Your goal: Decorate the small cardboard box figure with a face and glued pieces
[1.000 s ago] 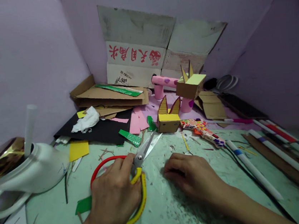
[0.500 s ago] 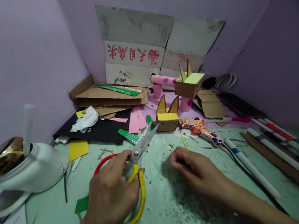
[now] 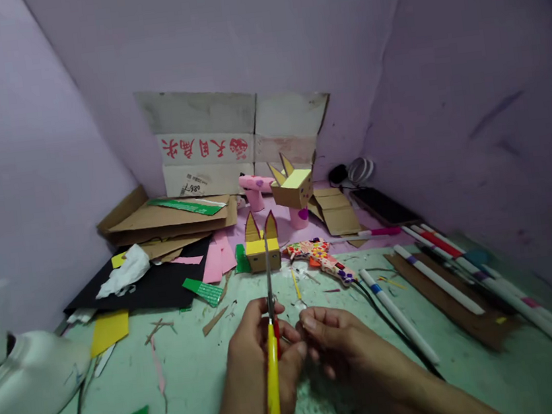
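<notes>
Low centre of frame: the left hand [image 3: 261,361] grips yellow-handled scissors [image 3: 271,340] upright, blades closed, edge-on. The right hand [image 3: 342,346], fingers curled, touches it; whether it holds anything is unclear.

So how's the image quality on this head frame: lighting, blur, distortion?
Head view: dim, with a purple cast and dark corners; wide-angle lens bends the walls. The white jug at the left edge is smeared. The left hand, scissors and right hand are fairly sharp.
</notes>
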`<state>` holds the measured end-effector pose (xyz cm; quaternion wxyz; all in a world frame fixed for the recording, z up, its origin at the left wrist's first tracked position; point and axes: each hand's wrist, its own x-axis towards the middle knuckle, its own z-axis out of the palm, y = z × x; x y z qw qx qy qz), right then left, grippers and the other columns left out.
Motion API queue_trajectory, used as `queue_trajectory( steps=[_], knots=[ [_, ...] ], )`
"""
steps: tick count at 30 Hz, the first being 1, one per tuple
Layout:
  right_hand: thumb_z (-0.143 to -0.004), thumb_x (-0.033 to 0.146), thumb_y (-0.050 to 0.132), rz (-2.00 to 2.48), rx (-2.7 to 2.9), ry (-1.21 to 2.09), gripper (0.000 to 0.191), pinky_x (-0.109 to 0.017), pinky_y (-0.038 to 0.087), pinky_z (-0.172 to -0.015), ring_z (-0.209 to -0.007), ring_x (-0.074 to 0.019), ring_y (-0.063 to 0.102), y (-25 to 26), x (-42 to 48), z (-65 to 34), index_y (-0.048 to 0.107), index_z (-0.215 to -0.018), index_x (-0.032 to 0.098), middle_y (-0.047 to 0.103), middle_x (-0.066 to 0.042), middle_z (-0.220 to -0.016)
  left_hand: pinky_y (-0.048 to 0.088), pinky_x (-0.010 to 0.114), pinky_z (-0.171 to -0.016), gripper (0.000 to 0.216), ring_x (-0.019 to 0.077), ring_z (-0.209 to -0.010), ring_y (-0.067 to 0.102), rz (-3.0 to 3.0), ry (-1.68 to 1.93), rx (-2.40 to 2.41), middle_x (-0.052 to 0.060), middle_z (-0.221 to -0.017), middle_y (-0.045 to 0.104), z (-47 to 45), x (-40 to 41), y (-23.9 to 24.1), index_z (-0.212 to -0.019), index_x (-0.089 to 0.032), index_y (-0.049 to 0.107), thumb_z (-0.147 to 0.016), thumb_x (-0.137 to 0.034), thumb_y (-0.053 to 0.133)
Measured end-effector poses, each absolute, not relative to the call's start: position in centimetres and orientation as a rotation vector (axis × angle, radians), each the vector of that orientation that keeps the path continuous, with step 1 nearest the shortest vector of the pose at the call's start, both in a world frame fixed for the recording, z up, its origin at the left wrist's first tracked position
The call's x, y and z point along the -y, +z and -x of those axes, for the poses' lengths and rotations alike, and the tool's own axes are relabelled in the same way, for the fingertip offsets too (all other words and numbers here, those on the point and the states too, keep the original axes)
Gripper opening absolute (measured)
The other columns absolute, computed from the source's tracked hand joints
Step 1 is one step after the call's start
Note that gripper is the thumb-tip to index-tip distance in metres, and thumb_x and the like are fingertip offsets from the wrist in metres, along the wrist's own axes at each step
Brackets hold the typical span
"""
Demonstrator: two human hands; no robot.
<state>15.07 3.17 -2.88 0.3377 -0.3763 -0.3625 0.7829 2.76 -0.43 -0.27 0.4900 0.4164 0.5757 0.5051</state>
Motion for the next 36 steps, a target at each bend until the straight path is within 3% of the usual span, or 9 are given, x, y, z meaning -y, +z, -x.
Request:
queue_trajectory(
  steps=[7,25,32,36],
  knots=[
    [-0.057,0.071,0.068,1.055,1.117,1.948,0.056,-0.019,0.036,-0.040,-0.044,-0.0073,0.042,-2.9,-2.6,-14.7,0.049,-0.067,0.019,0.051,0.005,-0.053,0.045,0.023,-0.050,0.031,0.0102,-0.050,0.058,-1.074,1.260,-1.403,-0.007,-0.066,0.059,-3.0,0.9,-0.4,-0.092,-0.021,0.045,-0.067,-0.026,0.064],
    [-0.057,0.062,0.072,1.068,1.112,1.910,0.049,-0.022,0.040,-0.043,-0.044,-0.0092,0.049,-2.7,-2.5,-14.6,0.052,-0.067,0.018,0.053,0.003,-0.056,0.037,0.020,-0.042,0.025,0.0075,-0.045,0.048,-1.134,1.213,-1.487,-0.008,-0.064,0.056,-2.6,0.9,-0.4,-0.090,-0.022,0.047,-0.069,-0.024,0.061],
    [-0.068,0.036,0.065,1.238,1.447,1.529,0.023,-0.024,0.032,-0.046,-0.046,-0.0099,0.043,-2.2,-2.7,-15.4,0.071,-0.071,0.014,0.059,-0.002,-0.056,0.036,0.021,-0.041,0.028,0.0069,-0.042,0.044,-1.112,1.216,-1.468,-0.008,-0.062,0.054,-2.1,0.6,-0.5,-0.092,-0.022,0.045,-0.070,-0.026,0.062],
    [-0.072,0.031,0.058,1.244,1.656,1.361,0.023,-0.025,0.034,-0.046,-0.048,-0.0125,0.047,-2.1,-2.3,-15.6,0.075,-0.072,0.015,0.065,-0.005,-0.059,0.038,0.022,-0.043,0.026,0.0084,-0.045,0.047,-1.158,1.208,-1.532,-0.007,-0.062,0.054,-2.2,0.7,-0.3,-0.091,-0.022,0.047,-0.068,-0.021,0.060]
  ],
)
